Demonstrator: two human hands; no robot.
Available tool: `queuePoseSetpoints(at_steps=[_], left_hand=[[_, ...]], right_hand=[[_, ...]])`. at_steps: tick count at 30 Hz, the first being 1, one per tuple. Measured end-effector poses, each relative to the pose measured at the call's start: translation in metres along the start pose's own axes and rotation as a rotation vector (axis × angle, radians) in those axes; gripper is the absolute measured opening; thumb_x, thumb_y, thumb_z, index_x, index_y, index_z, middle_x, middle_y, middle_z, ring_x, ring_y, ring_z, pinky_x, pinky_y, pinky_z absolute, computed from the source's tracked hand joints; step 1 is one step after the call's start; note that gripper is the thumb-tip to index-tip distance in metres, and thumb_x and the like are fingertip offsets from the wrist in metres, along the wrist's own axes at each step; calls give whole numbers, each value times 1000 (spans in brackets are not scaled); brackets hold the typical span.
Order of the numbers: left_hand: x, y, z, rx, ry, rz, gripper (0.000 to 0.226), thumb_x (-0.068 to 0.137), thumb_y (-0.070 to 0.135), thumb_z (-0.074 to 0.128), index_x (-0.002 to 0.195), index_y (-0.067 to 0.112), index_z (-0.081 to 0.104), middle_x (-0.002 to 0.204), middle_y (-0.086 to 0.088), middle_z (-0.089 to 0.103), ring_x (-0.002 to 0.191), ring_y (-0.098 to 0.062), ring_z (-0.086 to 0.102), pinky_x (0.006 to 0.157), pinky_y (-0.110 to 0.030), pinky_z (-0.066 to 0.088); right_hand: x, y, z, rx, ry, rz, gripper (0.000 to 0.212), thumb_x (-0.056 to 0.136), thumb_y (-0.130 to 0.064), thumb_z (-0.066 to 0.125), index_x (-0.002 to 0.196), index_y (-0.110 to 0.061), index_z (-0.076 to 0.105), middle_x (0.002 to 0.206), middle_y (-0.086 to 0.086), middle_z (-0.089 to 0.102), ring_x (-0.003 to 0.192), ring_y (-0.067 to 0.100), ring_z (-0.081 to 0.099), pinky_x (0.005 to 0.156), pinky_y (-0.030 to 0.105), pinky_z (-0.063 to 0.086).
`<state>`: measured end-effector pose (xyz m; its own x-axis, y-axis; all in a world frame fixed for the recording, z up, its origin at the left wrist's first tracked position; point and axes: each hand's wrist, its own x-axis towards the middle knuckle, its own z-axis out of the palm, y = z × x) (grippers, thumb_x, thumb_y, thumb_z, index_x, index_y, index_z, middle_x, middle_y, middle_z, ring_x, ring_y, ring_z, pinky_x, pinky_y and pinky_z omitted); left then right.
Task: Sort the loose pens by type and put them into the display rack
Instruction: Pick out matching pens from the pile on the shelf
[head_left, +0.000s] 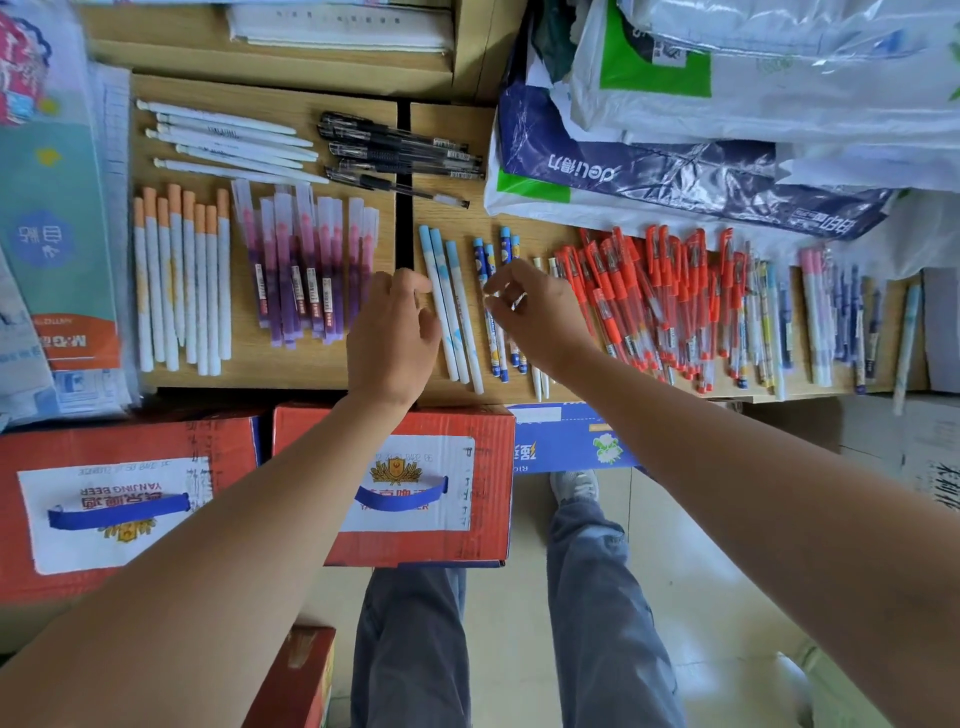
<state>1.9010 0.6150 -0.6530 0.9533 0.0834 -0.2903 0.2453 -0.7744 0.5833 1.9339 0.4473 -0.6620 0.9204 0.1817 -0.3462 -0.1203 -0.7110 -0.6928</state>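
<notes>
Forearms reach over red carton (483, 431) to wooden tabletop (291, 364). We note left hand (392, 332) loosely curled, holding nothing, beside light-blue pens (460, 306); right hand (535, 312) curled over dark-blue pens (491, 254), grip unclear. Red pens (649, 301) heaped rightward.

On the wooden tabletop (270, 364), slim white pens (228, 137) lie in the far left corner, with black-gripped clear gel pens (400, 153) just right of them. Nearer the front edge, from left to right, lie rows of orange-capped white pens (182, 280), purple pens in clear sleeves (311, 270), light-blue-capped white pens (449, 306) and dark blue patterned pens (496, 332), then a heap of red-capped clear gel pens (649, 301). Crumpled plastic bags (727, 104) cover the far right corner.
</notes>
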Motion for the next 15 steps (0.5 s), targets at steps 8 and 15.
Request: queuePoseSetpoints(at_steps=[8, 15], left_hand=[[-12, 76, 26, -67, -17, 193, 13, 92, 13, 53, 103, 12, 60, 90, -1, 62, 69, -20, 55, 63, -35, 46], [-36, 139, 100, -23, -217, 142, 16, 91, 9, 54, 106, 7, 60, 105, -10, 57, 92, -25, 58, 76, -36, 45]], right_hand=[[-48, 53, -61, 53, 49, 83, 8, 91, -10, 59, 97, -10, 64, 66, -9, 56, 55, 9, 53, 52, 16, 43], [-92, 136, -132, 0, 106, 202, 8, 89, -12, 60, 96, -14, 64, 72, 2, 65, 63, 20, 62, 61, 35, 52]])
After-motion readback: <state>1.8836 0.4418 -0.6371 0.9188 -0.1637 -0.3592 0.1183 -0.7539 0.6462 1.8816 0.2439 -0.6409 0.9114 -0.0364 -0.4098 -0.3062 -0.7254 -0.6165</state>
